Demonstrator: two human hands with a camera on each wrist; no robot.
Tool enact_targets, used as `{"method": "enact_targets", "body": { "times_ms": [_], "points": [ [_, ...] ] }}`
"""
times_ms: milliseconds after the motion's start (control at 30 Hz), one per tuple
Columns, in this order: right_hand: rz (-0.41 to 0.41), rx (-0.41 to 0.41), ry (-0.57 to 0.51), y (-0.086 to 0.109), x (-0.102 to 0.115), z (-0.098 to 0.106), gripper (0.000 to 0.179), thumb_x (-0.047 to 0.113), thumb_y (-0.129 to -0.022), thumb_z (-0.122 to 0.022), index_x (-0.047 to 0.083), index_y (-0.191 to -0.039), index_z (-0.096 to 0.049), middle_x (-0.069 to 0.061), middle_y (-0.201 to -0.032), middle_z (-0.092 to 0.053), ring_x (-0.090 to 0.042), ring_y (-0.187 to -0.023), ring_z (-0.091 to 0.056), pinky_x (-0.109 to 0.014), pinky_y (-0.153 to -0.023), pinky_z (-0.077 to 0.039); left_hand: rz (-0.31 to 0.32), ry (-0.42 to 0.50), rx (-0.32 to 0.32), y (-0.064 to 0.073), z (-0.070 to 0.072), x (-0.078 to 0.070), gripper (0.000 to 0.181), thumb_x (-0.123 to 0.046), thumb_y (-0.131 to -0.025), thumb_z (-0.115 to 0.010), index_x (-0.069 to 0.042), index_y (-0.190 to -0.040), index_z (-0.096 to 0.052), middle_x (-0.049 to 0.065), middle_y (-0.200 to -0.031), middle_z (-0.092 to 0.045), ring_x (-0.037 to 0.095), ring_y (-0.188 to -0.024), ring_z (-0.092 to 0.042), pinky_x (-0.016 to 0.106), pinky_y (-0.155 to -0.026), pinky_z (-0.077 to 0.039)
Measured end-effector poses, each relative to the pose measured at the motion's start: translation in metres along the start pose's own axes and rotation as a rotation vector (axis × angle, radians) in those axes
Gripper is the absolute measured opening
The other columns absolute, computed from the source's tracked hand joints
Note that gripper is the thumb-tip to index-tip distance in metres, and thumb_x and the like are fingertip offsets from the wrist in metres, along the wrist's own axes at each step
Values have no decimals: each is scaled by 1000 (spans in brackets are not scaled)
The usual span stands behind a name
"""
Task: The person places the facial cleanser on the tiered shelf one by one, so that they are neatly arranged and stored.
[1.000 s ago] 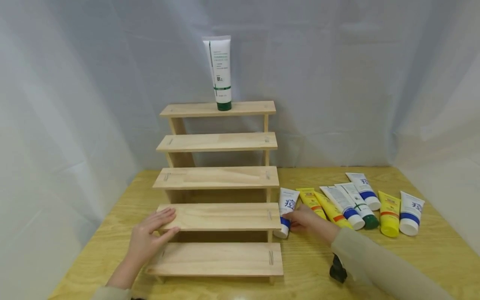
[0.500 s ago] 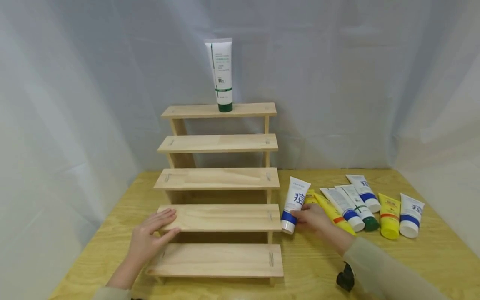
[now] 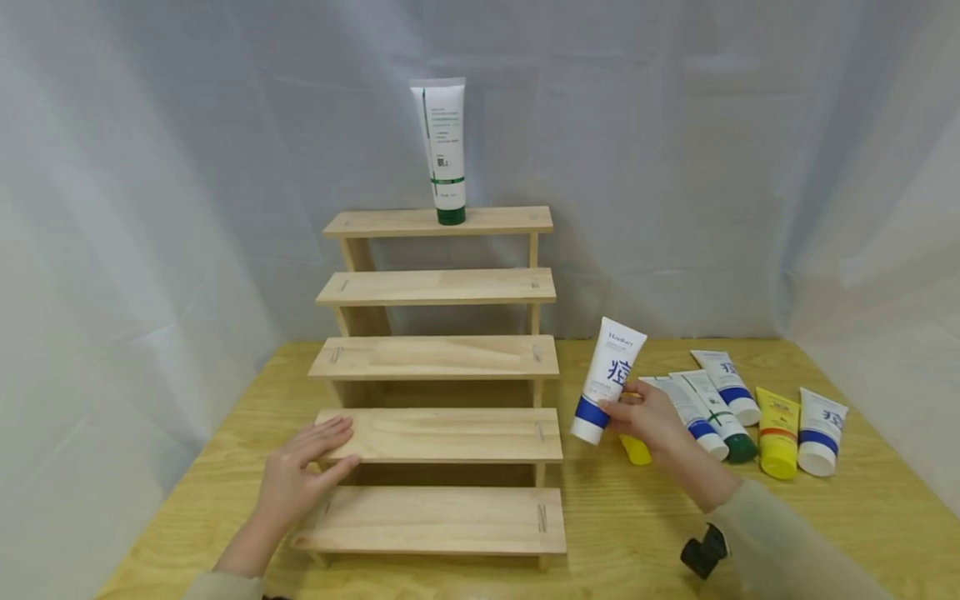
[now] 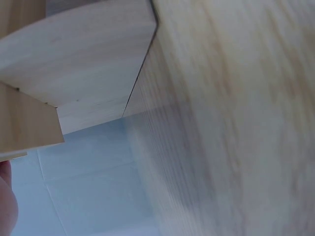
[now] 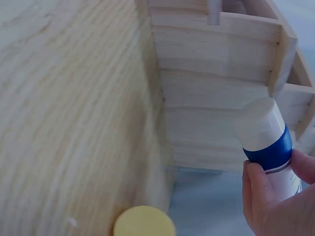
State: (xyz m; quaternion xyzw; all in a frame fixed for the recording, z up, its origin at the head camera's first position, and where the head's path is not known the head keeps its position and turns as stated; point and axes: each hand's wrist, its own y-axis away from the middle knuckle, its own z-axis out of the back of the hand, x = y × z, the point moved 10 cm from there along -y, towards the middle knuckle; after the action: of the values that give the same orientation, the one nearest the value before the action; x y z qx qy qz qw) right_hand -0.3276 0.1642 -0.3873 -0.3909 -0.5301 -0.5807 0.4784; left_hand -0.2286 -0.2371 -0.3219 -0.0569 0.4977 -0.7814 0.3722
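Note:
My right hand (image 3: 651, 414) pinches a white squeeze tube (image 3: 609, 379) with a blue band, tilted with its cap low, to the right of the stepped wooden rack (image 3: 435, 521). In the right wrist view the tube's white cap (image 5: 259, 125) points away from the thumb and fingers, raised above the table. My left hand (image 3: 303, 467) rests on the left end of the rack's second step from the bottom, fingers extended over the board. Only a bit of that hand (image 4: 6, 204) shows in the left wrist view. A white tube (image 3: 442, 142) with a green cap stands upright on the top step.
Several tubes lie on the wooden table (image 3: 630, 533) at the right, among them a yellow tube (image 3: 780, 433), a green-capped tube (image 3: 720, 414) and a blue-banded tube (image 3: 822, 431). Another yellow tube (image 3: 636, 450) is mostly hidden behind my right hand. A pale curtain (image 3: 675, 167) hangs behind.
The right hand has lifted the blue-banded tube from beside the rack and carried it up and to the right. The left hand has stayed in place on the step.

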Motion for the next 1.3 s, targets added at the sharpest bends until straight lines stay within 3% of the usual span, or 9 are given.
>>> {"method": "enact_targets", "body": {
  "times_ms": [433, 700, 1300],
  "points": [
    [127, 23, 33, 20, 51, 7, 65, 19, -85, -60, -2, -135, -24, -25, -124, -40, -34, -106, -49, -38, -91, -43, -3, -10, -23, 1, 4, 2, 37, -22, -62, -78, 0, -89, -68, 15, -99, -63, 1, -104, -51, 19, -100, -31],
    [200, 42, 19, 27, 81, 6, 60, 15, -86, -59, -1, -134, -26, -24, -125, -40, -35, -108, -46, -39, -91, -42, 8, -22, -4, 1, 3, 1, 42, -43, -74, -66, -5, -92, -68, 12, -99, -64, -2, -103, -50, 18, -99, -32],
    [313, 45, 8, 32, 133, -10, 57, 9, -83, -62, -1, -131, -32, -22, -119, -46, -32, -106, -49, -38, -88, -45, -15, -25, -14, 1, 0, 0, 36, -24, -62, -78, 0, -88, -68, 15, -97, -64, 6, -101, -54, 19, -99, -31]
  ]
}}
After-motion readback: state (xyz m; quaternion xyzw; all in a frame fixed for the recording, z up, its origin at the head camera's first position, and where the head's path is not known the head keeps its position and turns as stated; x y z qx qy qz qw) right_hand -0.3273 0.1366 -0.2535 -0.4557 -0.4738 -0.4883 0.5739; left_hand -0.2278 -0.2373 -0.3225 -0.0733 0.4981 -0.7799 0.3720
